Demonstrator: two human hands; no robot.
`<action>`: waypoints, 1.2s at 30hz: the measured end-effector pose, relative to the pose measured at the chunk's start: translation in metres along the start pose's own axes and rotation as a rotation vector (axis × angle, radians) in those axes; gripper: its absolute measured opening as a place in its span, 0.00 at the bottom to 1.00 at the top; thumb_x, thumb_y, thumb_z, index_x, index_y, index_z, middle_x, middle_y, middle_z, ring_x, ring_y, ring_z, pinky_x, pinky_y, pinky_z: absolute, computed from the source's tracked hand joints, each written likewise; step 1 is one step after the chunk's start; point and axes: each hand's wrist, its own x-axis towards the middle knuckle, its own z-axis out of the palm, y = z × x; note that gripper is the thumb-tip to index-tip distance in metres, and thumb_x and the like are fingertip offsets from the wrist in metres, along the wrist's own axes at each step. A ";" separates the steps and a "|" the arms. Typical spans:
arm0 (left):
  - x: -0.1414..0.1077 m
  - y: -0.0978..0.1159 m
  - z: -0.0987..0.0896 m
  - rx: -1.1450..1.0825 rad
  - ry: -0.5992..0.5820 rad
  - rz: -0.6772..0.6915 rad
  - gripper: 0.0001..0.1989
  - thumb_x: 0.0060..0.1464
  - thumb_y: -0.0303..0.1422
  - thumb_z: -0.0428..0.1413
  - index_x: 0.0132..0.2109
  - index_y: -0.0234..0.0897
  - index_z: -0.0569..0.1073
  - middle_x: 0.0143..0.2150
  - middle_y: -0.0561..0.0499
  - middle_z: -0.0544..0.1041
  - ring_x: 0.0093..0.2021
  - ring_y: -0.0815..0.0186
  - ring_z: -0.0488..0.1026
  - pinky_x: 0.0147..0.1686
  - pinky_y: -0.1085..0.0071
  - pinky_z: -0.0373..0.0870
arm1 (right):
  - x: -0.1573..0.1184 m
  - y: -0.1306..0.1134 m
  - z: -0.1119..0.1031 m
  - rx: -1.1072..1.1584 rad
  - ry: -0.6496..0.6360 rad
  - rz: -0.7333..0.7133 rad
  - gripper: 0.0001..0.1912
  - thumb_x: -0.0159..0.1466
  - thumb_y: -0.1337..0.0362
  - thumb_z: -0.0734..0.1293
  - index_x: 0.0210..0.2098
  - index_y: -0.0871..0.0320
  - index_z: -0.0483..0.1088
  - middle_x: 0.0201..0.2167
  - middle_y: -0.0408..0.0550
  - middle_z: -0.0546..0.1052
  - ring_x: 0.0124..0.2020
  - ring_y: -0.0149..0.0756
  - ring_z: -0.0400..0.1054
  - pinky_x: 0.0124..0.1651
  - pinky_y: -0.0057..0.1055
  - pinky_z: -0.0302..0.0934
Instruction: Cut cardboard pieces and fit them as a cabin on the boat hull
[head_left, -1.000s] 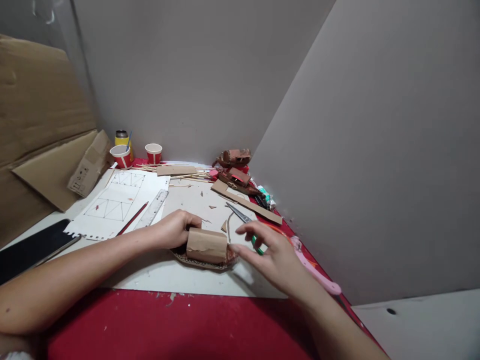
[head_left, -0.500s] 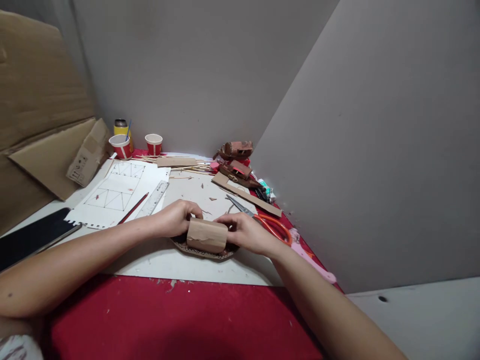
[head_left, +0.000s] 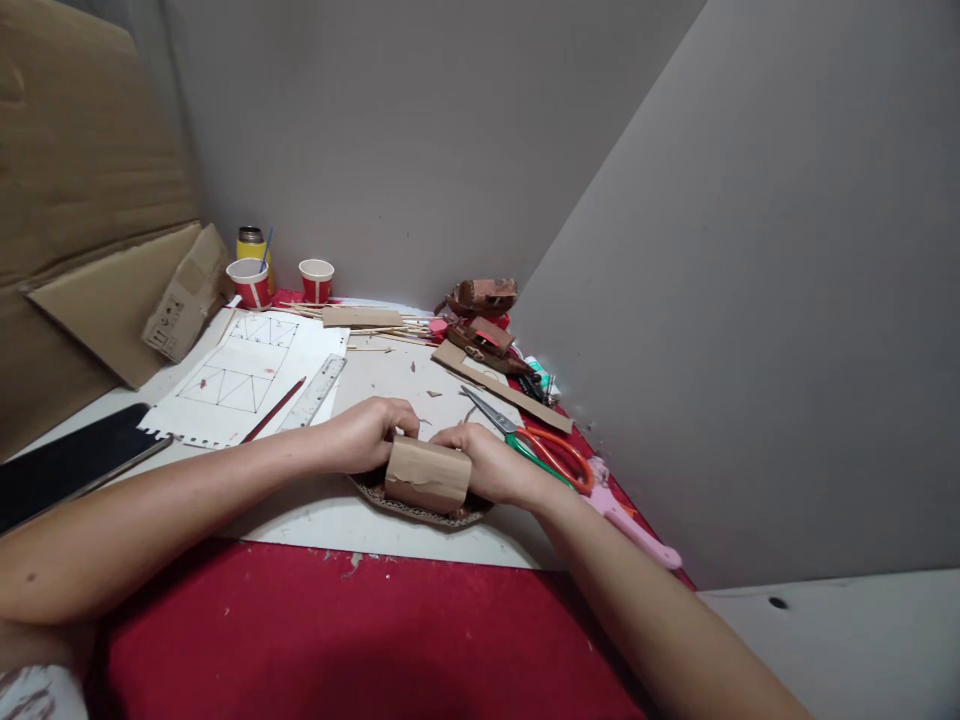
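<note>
A curved piece of tan cardboard [head_left: 428, 474] sits like a small roof on a cardboard boat-shaped base [head_left: 420, 515] with a corrugated rim. At its left end is my left hand [head_left: 375, 434], fingers bent down behind the piece. My right hand [head_left: 491, 463] presses against the right end, its fingers curled over the far side and partly hidden. Scissors [head_left: 510, 425] with orange and green handles lie to the right of my hands.
Behind my left forearm are a drawing on paper [head_left: 225, 392], a ruler [head_left: 319, 392], a red pencil [head_left: 276, 408] and a dark tablet [head_left: 67, 462]. Farther back stand paper cups [head_left: 316, 283], thin sticks [head_left: 409, 330] and brown model boats [head_left: 484, 345]. A pink tool [head_left: 637, 530] lies right.
The whole view has shifted slightly. My right hand's fingers have moved farther behind the curved cardboard, which hides more of them now. The green scissor handle shows more.
</note>
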 end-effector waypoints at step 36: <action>-0.017 0.042 -0.006 -0.345 -0.069 -0.483 0.07 0.55 0.34 0.62 0.40 0.36 0.78 0.22 0.56 0.73 0.17 0.75 0.65 0.16 0.78 0.58 | -0.024 -0.001 -0.009 -0.068 0.239 0.121 0.12 0.53 0.77 0.65 0.31 0.59 0.79 0.25 0.47 0.78 0.27 0.35 0.67 0.28 0.28 0.50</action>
